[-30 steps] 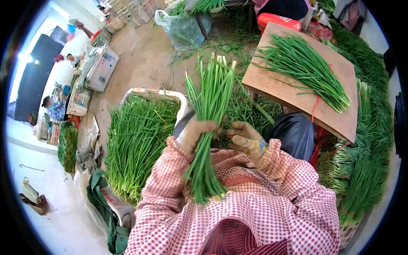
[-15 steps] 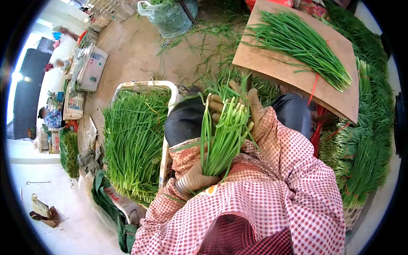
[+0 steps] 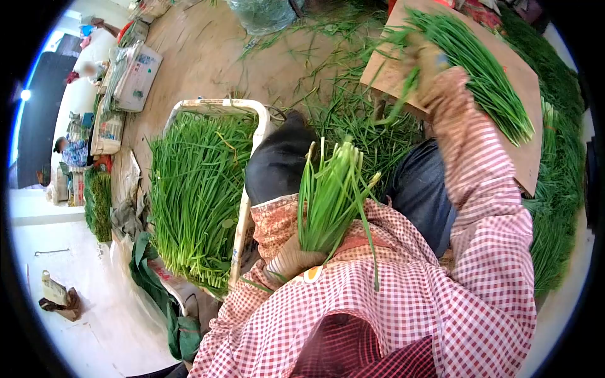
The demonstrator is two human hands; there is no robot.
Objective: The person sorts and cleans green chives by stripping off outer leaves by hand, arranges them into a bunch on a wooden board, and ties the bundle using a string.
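One bunch (image 3: 331, 201) of thin, flat stalks is in front of the person's belly: bright green, paling to whitish cut ends that fan out unevenly, with one blade drooping down its right side. Its long axis slants up and slightly right, the pale ends pointing away from the body. The gloved left hand (image 3: 293, 258) is wrapped around its lower part. The right hand (image 3: 428, 63), blurred, is at the board (image 3: 523, 82), beside a green pile (image 3: 485, 75); whether its fingers pinch any leaves, I cannot tell.
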